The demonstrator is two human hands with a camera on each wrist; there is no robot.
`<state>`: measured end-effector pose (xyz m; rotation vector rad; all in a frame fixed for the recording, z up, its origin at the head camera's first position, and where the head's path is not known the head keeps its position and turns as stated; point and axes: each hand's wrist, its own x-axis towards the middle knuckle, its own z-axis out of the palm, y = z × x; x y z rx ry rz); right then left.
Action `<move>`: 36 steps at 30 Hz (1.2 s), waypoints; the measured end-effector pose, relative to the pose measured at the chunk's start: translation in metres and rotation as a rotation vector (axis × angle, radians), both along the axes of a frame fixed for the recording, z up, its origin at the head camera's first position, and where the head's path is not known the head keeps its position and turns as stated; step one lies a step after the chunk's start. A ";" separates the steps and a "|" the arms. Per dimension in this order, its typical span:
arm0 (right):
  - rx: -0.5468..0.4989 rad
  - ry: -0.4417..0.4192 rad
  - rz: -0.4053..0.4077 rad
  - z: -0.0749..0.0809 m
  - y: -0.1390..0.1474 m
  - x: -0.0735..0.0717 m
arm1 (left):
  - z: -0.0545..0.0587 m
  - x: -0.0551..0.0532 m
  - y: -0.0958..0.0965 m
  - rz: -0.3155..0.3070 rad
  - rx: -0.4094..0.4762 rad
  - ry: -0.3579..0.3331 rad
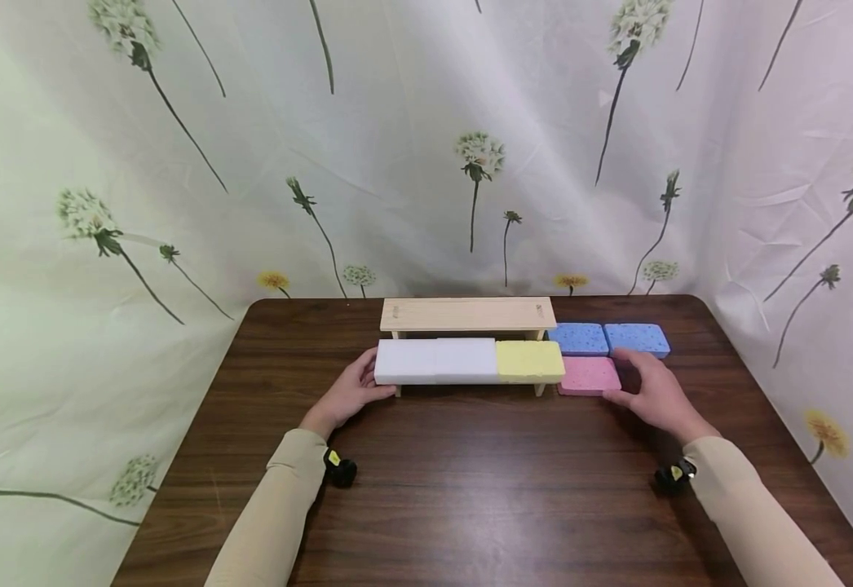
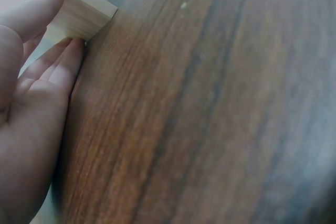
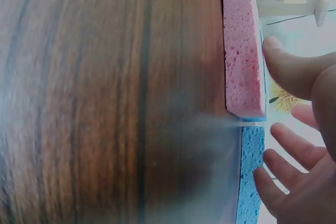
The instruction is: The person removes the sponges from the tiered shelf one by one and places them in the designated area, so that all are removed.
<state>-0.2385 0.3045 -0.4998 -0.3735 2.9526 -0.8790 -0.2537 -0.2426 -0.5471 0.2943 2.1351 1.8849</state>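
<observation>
My left hand (image 1: 346, 395) rests at the left end of a low wooden rack, its thumb along the front. On the rack's front level lie two white blocks (image 1: 435, 362) and a yellow block (image 1: 529, 361) in a row. In the left wrist view, nearly straight fingers (image 2: 63, 69) lie against the rack's wooden foot (image 2: 84, 17). To the right, my right hand (image 1: 657, 395) hovers with spread fingers around the right end of a pink sponge (image 1: 590, 375). The right wrist view shows thumb and fingers apart, with no grip on the pink sponge.
Behind the pink sponge, two blue sponges (image 1: 637, 340) lie side by side on the dark wooden table (image 1: 456, 489). The rack's bare rear plank (image 1: 468, 315) stands higher, close to the flowered curtain (image 1: 412, 163). Black cameras (image 1: 340, 470) are strapped to both wrists.
</observation>
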 end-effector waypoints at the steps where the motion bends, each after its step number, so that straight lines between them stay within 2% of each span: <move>1: -0.003 0.002 -0.002 0.002 -0.001 0.001 | 0.000 0.000 0.000 0.000 0.001 0.000; 6: -0.013 -0.002 0.034 0.008 -0.011 -0.002 | 0.001 0.000 0.000 -0.001 -0.003 0.000; 19: -0.061 -0.025 0.159 0.012 -0.047 -0.015 | 0.002 0.001 0.000 -0.002 0.004 -0.003; 24: -0.067 -0.033 0.180 0.013 -0.056 -0.018 | 0.001 0.000 0.000 -0.004 0.007 0.000; 31: -0.096 0.002 0.223 0.015 -0.067 -0.023 | 0.002 0.000 0.001 0.001 0.001 0.005; 36: -0.103 -0.004 0.224 0.012 -0.070 -0.023 | 0.000 0.000 0.000 0.003 -0.013 0.010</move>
